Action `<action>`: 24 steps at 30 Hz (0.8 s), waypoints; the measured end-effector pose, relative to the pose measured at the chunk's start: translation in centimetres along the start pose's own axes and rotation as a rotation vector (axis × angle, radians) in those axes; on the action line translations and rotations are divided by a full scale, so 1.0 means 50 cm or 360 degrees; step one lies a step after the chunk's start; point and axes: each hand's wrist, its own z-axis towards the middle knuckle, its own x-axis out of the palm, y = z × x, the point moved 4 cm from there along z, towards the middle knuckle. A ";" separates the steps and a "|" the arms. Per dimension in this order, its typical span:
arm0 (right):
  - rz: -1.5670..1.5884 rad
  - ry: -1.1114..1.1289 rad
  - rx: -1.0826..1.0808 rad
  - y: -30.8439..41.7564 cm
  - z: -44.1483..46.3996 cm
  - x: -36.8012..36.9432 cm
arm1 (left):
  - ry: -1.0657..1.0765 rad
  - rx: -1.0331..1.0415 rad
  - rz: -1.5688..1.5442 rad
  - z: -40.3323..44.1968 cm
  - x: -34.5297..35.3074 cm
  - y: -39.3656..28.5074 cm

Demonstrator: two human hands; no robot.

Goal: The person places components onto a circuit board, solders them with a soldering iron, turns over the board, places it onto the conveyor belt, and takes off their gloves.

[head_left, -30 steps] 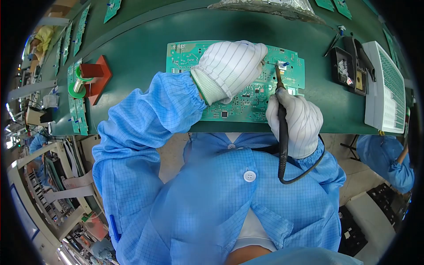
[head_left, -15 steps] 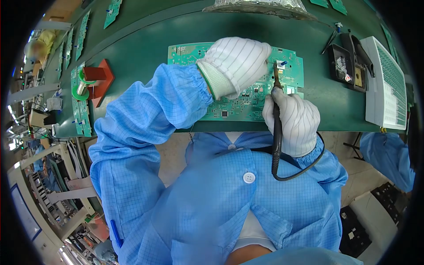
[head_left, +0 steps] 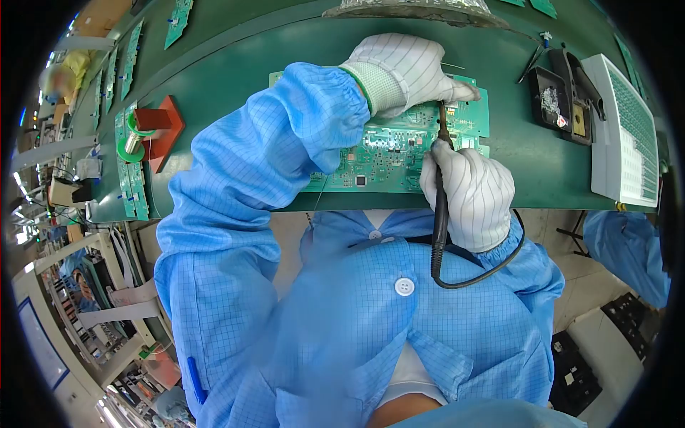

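A green circuit board (head_left: 385, 167) lies on the bench in front of me, dotted with small parts. My right hand (head_left: 474, 192), in a white striped glove, is closed around a black-handled soldering iron (head_left: 441, 203). The iron's metal tip points away from me and meets the board's right part, just below my left fingers. Reaching across the board's far edge, my gloved left hand (head_left: 407, 68) has its fingers together, pointing right, over the place where the white part with a blue knob was showing. What those fingers hold is hidden. A thin wire-like line shows beside them.
Left of the board stands a red holder (head_left: 166, 132) with a solder spool (head_left: 133, 145). On the right are a black tray of small parts (head_left: 549, 103), an iron stand (head_left: 579, 85) and a white bin (head_left: 606, 143). More boards (head_left: 131, 60) line the far left.
My left hand has moved away from me and to the right, its fingers now covering the blue-knobbed part. The soldering iron has shifted slightly left with my right hand.
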 end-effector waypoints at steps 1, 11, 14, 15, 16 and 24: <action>0.0014 -0.0009 -0.0001 -0.001 -0.001 -0.001 | -0.0004 -0.0004 -0.0045 0.000 0.002 0.001; 0.0292 -0.0102 0.0169 -0.038 -0.006 -0.075 | -0.0045 0.0073 -0.0177 -0.017 -0.005 0.028; 0.0428 -0.0092 0.0568 -0.101 -0.037 -0.080 | -0.0097 0.0051 -0.0091 -0.041 -0.009 0.041; 0.0580 -0.0090 0.0829 -0.123 -0.059 -0.070 | -0.0045 0.0022 -0.0053 -0.047 -0.013 0.038; 0.0765 -0.0160 0.1168 -0.136 -0.077 -0.057 | -0.0029 0.0020 -0.0039 -0.049 -0.005 0.040; 0.1200 -0.0245 0.1306 -0.169 -0.093 -0.028 | -0.0781 0.0838 0.0251 -0.111 -0.016 0.050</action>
